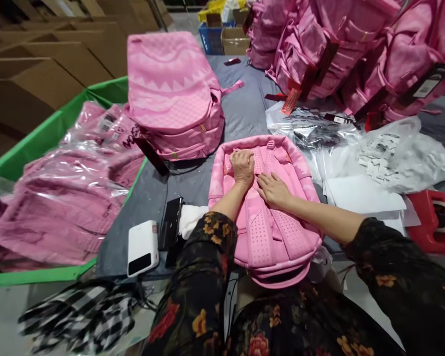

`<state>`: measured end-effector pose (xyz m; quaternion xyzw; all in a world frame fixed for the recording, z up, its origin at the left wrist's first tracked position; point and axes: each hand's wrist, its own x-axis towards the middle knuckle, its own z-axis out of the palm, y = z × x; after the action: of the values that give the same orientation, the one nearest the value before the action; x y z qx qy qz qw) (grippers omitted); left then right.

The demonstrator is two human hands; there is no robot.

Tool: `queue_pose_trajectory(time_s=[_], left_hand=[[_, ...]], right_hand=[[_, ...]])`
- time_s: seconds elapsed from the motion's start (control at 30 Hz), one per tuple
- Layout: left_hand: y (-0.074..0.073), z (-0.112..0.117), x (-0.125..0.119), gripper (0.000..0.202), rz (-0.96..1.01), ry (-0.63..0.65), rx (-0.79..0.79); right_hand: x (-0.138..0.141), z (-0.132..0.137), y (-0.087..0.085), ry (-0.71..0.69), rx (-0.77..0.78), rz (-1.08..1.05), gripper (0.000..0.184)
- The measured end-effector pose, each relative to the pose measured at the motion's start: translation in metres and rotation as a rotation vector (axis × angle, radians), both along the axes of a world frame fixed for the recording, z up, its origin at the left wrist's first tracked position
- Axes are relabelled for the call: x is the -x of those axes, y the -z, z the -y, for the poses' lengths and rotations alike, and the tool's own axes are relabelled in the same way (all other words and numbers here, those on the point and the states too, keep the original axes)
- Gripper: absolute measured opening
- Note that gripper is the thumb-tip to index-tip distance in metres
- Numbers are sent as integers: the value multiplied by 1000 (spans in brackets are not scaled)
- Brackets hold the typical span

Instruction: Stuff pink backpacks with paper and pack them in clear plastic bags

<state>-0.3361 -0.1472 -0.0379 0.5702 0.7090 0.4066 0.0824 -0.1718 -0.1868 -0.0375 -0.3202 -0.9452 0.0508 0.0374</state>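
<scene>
– where's the bag [261, 217]?
– on the table [244, 111], straps [260, 242] up, beside the plastic [411, 158].
– hands?
– right hand [274, 191] open, flat on it. left hand [242, 166] curled; can't tell if it's gripping.
– handling?
– probably light, soft, hardly fragile. i'd lift by both straps; the sides might sag.

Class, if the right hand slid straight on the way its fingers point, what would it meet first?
Probably the left hand, ahead of the right hand on the pink backpack, though depth is unclear.
</scene>
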Motion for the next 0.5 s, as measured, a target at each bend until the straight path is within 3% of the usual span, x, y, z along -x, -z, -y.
queue_pose_trajectory(time_s=[0.07, 0.13, 0.2, 0.27, 0.33, 0.43, 0.5], left_hand=[[-12, 35, -5, 23, 106, 186, 30], [-27, 84, -14, 28, 174, 521, 133], [-40, 132, -27, 38, 110, 837, 227], [-45, 164, -40, 42, -87, 1009, 202], [-37, 172, -50, 40, -283, 1078, 116], [-6, 159, -57, 34, -422, 1142, 33], [13, 149, -59, 30, -452, 1133, 28]], right_hand=[[8, -9, 14, 7, -31, -34, 47], [10, -13, 23, -9, -41, -83, 44], [9, -12, 28, -14, -28, -137, 43], [7, -12, 31, -8, -11, -201, 43], [7, -16, 33, 14, 19, -277, 43], [6, -26, 31, 102, 97, -479, 42], [1, -27, 20, 127, 133, -661, 42]])
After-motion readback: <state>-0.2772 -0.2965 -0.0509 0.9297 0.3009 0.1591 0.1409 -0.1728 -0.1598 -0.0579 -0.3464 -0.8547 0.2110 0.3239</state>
